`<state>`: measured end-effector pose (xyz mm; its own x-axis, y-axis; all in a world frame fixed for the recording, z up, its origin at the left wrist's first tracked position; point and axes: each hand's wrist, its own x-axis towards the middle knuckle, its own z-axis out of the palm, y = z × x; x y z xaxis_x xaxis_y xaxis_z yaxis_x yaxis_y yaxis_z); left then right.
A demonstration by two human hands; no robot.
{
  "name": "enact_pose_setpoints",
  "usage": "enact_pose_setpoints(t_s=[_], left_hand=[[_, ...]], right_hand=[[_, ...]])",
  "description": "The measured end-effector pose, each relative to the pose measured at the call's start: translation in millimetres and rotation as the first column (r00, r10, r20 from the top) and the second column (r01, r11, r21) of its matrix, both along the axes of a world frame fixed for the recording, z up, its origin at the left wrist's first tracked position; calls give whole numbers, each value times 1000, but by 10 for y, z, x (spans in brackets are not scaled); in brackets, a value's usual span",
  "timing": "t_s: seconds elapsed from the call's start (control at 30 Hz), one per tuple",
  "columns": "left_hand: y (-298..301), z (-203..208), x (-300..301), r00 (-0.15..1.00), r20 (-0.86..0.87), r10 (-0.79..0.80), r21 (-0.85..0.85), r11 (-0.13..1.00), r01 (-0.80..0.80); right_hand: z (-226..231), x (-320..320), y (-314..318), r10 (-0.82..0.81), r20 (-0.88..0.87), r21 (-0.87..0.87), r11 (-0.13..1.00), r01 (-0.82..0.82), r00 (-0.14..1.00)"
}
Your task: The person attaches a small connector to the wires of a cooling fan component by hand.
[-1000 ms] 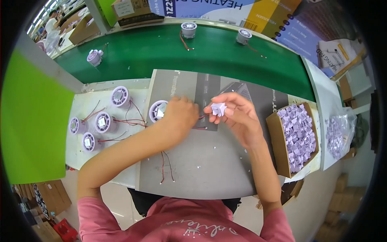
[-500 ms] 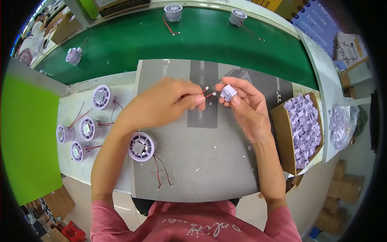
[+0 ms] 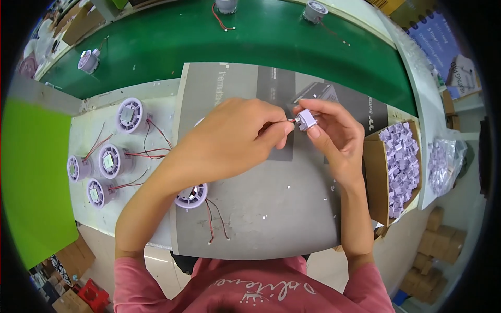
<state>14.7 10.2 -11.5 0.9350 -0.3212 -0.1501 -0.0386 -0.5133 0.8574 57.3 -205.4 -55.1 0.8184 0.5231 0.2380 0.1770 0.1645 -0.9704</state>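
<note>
Over the middle of the grey mat (image 3: 261, 208), my left hand (image 3: 250, 130) is closed in a pinch on thin wires (image 3: 291, 120) with a small white connector at the tip. My right hand (image 3: 339, 138) grips a small lavender plastic housing (image 3: 307, 120) between thumb and fingers. The connector meets the near face of this housing; I cannot tell how far in it sits. A round lavender fan unit (image 3: 192, 198) with trailing red and black wires lies partly under my left forearm. Behind my left hand a bit of another lavender rim shows, mostly hidden.
Several similar fan units (image 3: 130, 116) with wires stand on the white surface at left. A cardboard box (image 3: 377, 172) full of lavender pieces is at right, beside a clear plastic bag (image 3: 444, 166). More units rest on the green belt (image 3: 172, 44) beyond. White scraps dot the mat.
My left hand has moved right, bringing the wire connector up against the lavender housing. My right hand has shifted slightly right and turned the housing. The head view has tilted a little.
</note>
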Motion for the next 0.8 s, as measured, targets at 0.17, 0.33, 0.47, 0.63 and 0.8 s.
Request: enact_pose_setpoints(t_s=[0.17,0.33,0.47,0.63,0.8], left_hand=[[-27,5,-29,999,46,-5,91,996,0],[-62,-112,-52,977,213,21,70,997,-37],[-28,-53,-39,989,149,-3,26,1000,-1],[17,-23,-14,995,32,-91,-25,995,92],[58,-1,47,995,-58,-78,-126,989,71]], right_hand=[[9,32,-7,-68,314,-108,988,106,947],[11,6,7,-61,419,-152,979,136,906],[3,-22,21,-86,351,-109,985,131,933],[19,-29,19,-27,426,-152,983,101,904],[17,-48,-13,10,432,-203,975,86,902]])
